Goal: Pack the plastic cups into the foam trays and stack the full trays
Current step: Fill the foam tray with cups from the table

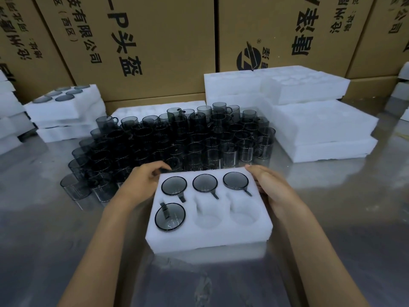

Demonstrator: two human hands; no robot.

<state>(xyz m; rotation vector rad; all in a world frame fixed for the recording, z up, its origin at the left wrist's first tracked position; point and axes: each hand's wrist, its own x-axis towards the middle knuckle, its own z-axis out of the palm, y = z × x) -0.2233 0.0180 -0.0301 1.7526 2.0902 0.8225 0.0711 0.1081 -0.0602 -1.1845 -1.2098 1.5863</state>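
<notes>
A white foam tray (208,238) lies on the metal table in front of me. Its back row holds three smoky grey plastic cups (204,183), and a further cup (170,217) sits in the front left pocket. The front middle and front right pockets are empty. My left hand (141,182) grips the tray's back left corner, fingers curled over the edge. My right hand (272,187) holds the back right corner and side. Behind the tray stands a large crowd of loose grey cups (177,140), some stacked two high.
Stacks of empty foam trays (321,129) rise at the back right. A stack at the back left is topped by a filled tray (66,105). More foam (8,120) lies at the far left edge. Printed cardboard boxes (155,41) wall off the back. The steel tabletop (332,218) reflects light.
</notes>
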